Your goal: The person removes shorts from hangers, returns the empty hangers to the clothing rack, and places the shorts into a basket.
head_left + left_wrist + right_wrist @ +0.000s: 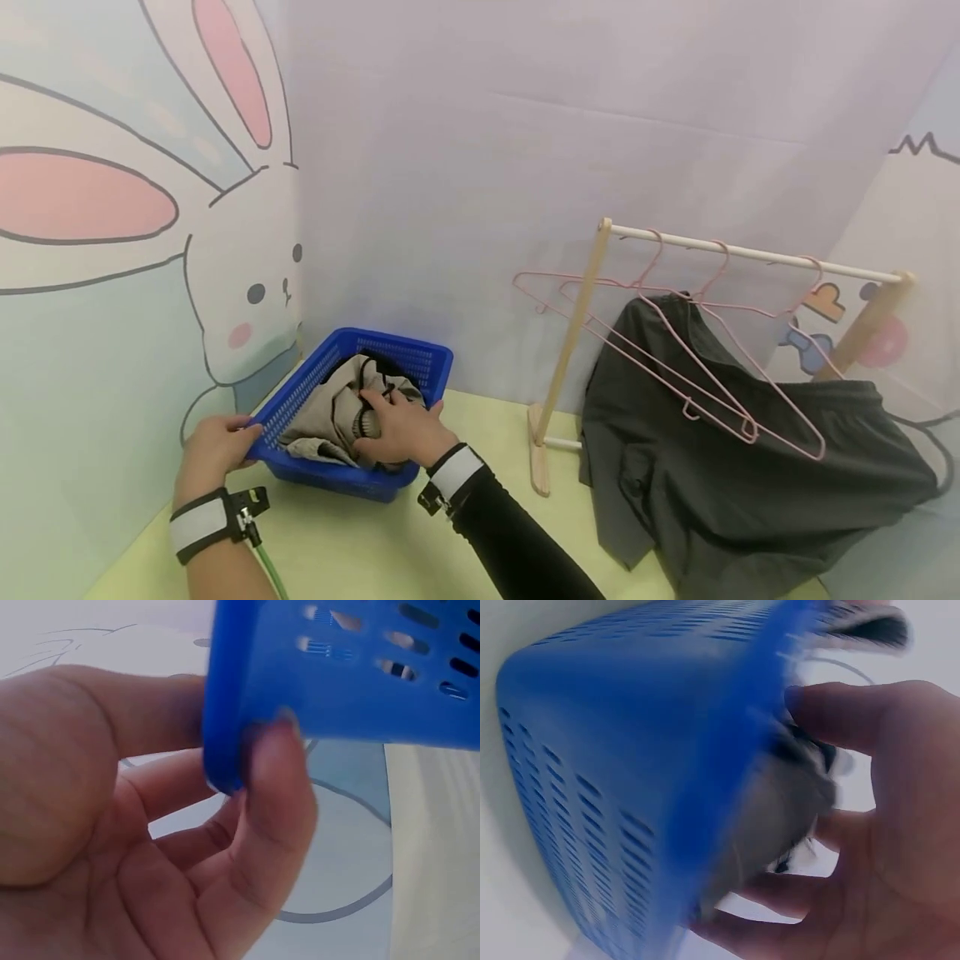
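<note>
A blue plastic basket (330,483) with slotted walls stands tilted on the yellow-green surface, holding beige clothing (333,408) with black trim and some dark fabric. My left hand (213,457) grips the basket's near left corner; in the left wrist view its thumb and fingers pinch the rim (229,690). Over the basket's right side, my right hand (405,429) rests on the beige clothing with its fingers spread. Blurred grey-looking cloth (772,814) lies under those fingers in the right wrist view. Some fingertips are hidden by cloth and rim.
To the right stands a small rack (577,333) of wood and white bars. Pink hangers (648,287) hang from its rail. Dark grey shorts (697,450) are draped at the rack, behind the hangers. Printed wall sheets (247,317) border the left and back.
</note>
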`<state>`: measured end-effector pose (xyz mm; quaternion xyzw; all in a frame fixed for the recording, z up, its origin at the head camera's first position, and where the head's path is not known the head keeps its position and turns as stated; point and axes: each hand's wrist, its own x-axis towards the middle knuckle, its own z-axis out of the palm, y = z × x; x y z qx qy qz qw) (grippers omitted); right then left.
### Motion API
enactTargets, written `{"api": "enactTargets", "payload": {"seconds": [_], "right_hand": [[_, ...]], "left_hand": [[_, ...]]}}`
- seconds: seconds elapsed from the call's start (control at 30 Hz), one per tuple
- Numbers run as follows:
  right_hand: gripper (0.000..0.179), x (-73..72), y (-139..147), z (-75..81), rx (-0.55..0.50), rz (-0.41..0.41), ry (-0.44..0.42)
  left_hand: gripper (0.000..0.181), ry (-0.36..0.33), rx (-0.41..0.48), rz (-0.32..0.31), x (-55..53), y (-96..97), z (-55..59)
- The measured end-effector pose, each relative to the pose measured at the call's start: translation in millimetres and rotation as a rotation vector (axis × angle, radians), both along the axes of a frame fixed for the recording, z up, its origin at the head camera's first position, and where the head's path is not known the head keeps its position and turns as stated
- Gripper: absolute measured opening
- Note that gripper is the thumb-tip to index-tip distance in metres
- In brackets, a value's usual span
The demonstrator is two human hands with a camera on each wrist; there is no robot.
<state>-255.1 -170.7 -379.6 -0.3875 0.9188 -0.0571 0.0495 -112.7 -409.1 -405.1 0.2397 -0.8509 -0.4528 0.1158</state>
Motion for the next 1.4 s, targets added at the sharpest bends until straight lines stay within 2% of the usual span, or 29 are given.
{"api": "enactTargets", "payload": {"seconds": [0.13,0.3,0.43,0.57,0.73,0.93,1.13,1.27,1.33,1.4], "right_hand": [[0.074,2.5,11.6,13.9,-0.045,0.018,0.024],[0.068,7.4,38.6,33.1,-0.119,0.045,0.029],[0.064,7.6,66.7,42.8,-0.212,0.035,0.037],[0.063,7.1,92.0,46.2,-0.278,0.015,0.050],[0.062,5.1,121.1,42.6,-0.327,-0.007,0.067],[0.060,5.7,157.5,35.0,-0.413,-0.069,0.101],[0.060,3.8,192.8,33.3,-0.487,-0.174,0.099],[0.062,-1.1,215.6,35.6,-0.539,-0.173,0.125],[0.062,-4.1,228.5,37.7,-0.571,-0.158,0.168],[0.061,-5.5,242.3,42.2,-0.602,-0.158,0.220]], "left_hand": [[0.056,0.006,-0.059,0.014,2.0,-8.4,4.4],[0.061,-0.042,-0.107,0.058,8.6,-13.9,13.4],[0.060,-0.015,-0.136,0.112,11.7,-11.3,23.1],[0.060,0.029,-0.149,0.136,10.8,-7.4,34.5],[0.063,0.072,-0.147,0.114,4.8,-0.6,43.6],[0.064,0.192,-0.190,0.096,-11.1,18.6,46.7],[0.062,0.274,-0.219,0.071,-35.6,49.2,60.0],[0.059,0.373,-0.292,-0.003,-52.9,75.2,64.5],[0.056,0.442,-0.335,-0.061,-62.8,89.5,63.2],[0.055,0.482,-0.341,-0.125,-71.3,104.1,60.9]]}}
